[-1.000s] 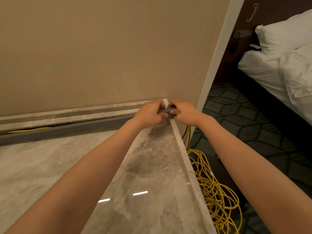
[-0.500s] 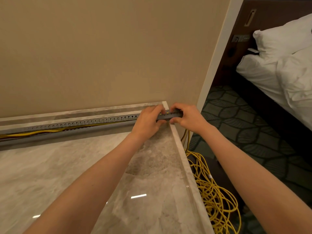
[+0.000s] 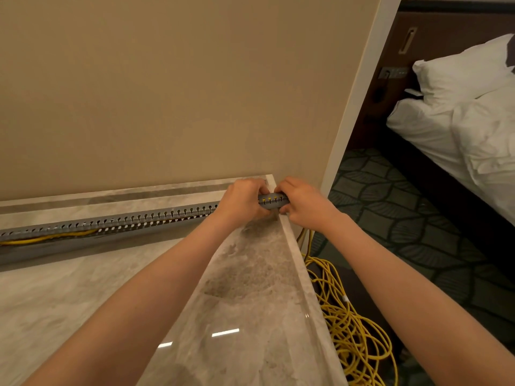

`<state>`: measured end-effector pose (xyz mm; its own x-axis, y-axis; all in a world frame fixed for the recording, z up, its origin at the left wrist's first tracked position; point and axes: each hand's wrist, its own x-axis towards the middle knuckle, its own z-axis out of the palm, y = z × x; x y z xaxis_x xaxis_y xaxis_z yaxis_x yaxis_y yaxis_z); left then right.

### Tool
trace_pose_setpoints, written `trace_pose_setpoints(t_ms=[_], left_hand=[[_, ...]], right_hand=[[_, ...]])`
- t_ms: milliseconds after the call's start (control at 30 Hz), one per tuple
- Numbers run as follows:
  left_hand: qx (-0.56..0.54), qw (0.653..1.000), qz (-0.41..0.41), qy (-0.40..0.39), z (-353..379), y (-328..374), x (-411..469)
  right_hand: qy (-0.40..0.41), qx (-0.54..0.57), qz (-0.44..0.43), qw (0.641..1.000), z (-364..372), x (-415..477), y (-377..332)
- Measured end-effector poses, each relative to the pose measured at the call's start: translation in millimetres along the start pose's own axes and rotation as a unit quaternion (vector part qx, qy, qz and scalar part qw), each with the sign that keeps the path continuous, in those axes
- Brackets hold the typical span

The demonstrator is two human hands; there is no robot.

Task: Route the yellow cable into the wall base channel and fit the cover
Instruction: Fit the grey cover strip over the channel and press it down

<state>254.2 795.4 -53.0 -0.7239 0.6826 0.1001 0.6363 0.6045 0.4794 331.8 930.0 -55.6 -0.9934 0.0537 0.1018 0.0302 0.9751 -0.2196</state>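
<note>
Head view; entries run near to far.

1. Marble floor (image 3: pixel 250 288): polished slab from 6 to 9 o'clock, ending in a raised edge beside the carpet (image 3: pixel 404 218).
2. Yellow cable (image 3: pixel 359 330): mostly a loose, tangled coil on the carpet at 5 o'clock. One strand rises past the slab edge toward the hands. A further stretch lies inside the channel at 9 o'clock, and yellow shows through the slots between the hands.
3. Left hand (image 3: pixel 242 200): at centre, fingers curled over the channel's end section, gripping it.
4. Right hand (image 3: pixel 303 203): just to 3 o'clock of the left, fingers and thumb pinching the channel's last tip at the slab corner.
5. Channel (image 3: pixel 133 220): grey, slotted, running from the hands to 9 o'clock along the base of the wall (image 3: pixel 167 93). Its top is open and no cover is seen on it.
6. Bed (image 3: pixel 459 135): white linen, 2 o'clock, well apart.

Risk, as judged: the tangled coil may snag or kink as slack is drawn up. Cable riding above the slotted wall would keep the cover from seating.

Change: a second ago the channel showed a plain grey face. Now its slots are exposed along the length, with yellow visible at the hands. Both hands remain at the same corner.
</note>
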Motion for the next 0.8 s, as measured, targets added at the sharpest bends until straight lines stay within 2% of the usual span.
trace_pose_setpoints(t_ms=[300, 400, 500, 567, 667, 800], left_hand=[[-0.003, 1.0, 0.0, -0.006, -4.4, -1.6, 5.1], [0.001, 0.999, 0.003, -0.04, -9.8, -5.1, 7.9], [0.051, 0.995, 0.036, -0.073, -10.6, -8.5, 2.2], [0.082, 0.995, 0.042, -0.028, -2.2, -9.4, -3.7], [0.089, 0.992, 0.002, 0.089, 13.4, -3.1, -5.0], [0.131, 0.984, -0.025, 0.122, 17.7, 7.7, 6.4]], right_hand=[[-0.053, -0.126, -0.028, 0.99, -11.5, 8.9, -6.5], [-0.062, -0.113, -0.027, 0.991, -11.5, 13.9, -3.3], [-0.071, -0.084, -0.023, 0.994, -11.0, 17.0, -1.7], [-0.073, -0.071, -0.023, 0.995, -13.2, 18.5, -2.1], [-0.082, -0.059, -0.023, 0.995, -16.5, 21.7, -1.8], [-0.095, -0.034, -0.012, 0.995, -16.9, 25.7, 2.1]])
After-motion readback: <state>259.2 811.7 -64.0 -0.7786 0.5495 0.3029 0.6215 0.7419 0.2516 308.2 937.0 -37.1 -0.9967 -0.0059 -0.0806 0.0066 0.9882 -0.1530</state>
